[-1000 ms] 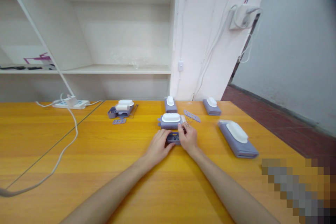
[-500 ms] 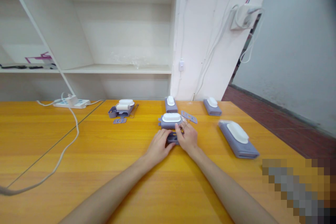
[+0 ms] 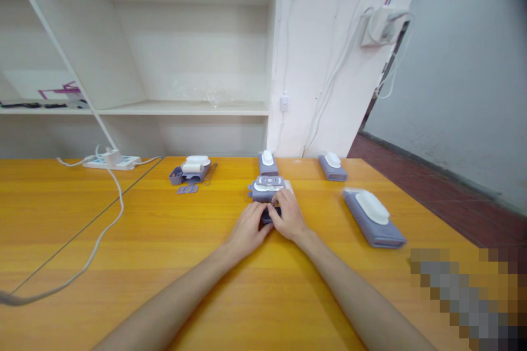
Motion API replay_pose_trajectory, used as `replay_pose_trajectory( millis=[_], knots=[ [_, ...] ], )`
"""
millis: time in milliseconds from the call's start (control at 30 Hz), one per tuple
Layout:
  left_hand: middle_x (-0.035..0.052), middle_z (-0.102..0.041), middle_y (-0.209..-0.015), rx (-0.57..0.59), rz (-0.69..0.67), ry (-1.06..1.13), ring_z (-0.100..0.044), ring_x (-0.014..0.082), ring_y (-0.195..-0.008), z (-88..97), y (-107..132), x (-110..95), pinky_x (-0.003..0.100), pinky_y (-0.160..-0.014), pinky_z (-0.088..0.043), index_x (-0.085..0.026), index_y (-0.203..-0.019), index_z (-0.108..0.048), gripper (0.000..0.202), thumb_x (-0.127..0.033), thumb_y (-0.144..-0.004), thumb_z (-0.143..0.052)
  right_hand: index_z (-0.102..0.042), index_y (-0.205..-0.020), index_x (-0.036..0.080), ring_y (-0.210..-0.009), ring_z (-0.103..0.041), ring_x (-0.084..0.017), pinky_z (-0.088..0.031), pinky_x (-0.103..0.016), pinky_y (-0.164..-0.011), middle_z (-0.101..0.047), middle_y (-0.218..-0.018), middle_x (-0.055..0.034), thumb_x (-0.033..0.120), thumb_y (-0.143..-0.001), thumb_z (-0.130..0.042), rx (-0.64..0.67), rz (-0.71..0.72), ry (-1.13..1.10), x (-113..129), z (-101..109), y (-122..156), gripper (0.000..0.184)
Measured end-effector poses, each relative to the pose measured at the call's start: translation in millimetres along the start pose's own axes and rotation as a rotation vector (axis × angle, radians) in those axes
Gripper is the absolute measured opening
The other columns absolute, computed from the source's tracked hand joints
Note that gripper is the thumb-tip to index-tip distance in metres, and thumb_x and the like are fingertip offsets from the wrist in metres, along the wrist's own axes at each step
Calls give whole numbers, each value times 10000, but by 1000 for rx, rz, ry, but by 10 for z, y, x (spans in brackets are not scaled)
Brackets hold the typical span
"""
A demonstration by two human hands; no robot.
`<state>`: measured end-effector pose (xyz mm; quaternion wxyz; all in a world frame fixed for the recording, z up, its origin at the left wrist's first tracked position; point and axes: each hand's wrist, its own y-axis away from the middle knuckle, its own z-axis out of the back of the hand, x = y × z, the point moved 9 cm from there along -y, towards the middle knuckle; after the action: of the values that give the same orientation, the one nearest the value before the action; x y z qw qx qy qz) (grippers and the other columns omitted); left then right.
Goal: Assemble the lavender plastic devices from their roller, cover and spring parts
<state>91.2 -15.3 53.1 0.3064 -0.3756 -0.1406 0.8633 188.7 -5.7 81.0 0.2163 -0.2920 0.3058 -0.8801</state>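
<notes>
On the table in front of me, my left hand grips the left side of a small grey-purple open tray, thumb near and fingers beyond. My right hand leans over the tray's right end, its fingers pinched together. Whatever they hold is too small and hidden to name. Just behind is a grey-purple case with a white oval top. Across that top lies a flat grey plate with cutouts.
More grey-purple cases with white tops stand at the back, back right and right. At back left sit a case with loose parts and a cutout plate. A power strip trails a white cable.
The flat cutout plate has gone from the right of the middle case onto its white top. My right hand has shifted slightly left, its fingers now further over the tray.
</notes>
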Motion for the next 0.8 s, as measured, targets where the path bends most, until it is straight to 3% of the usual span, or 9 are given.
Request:
replay_pose_trajectory(
  millis=[333,800],
  knots=[
    [67,-572,-1075,-72,49,75,-523,203,-1003,12,-18,189,376,-895,-422,-213,-1108,-517,338,-227,-779,-589,-567,-768,202,-804,-530,-194,-399,-343,-757,-591,-796,-37,241,-805,-515,-71,-57,-206,-207,-17,14,75],
    [77,-567,-1095,-78,23,107,-511,212,-1010,-7,-24,209,402,-904,-412,-207,-1131,-509,353,-208,-786,-581,-615,-941,225,-921,-550,-214,-427,-372,-823,-628,-936,-60,263,-831,-490,-141,-14,-240,-137,75,50,171]
  ],
)
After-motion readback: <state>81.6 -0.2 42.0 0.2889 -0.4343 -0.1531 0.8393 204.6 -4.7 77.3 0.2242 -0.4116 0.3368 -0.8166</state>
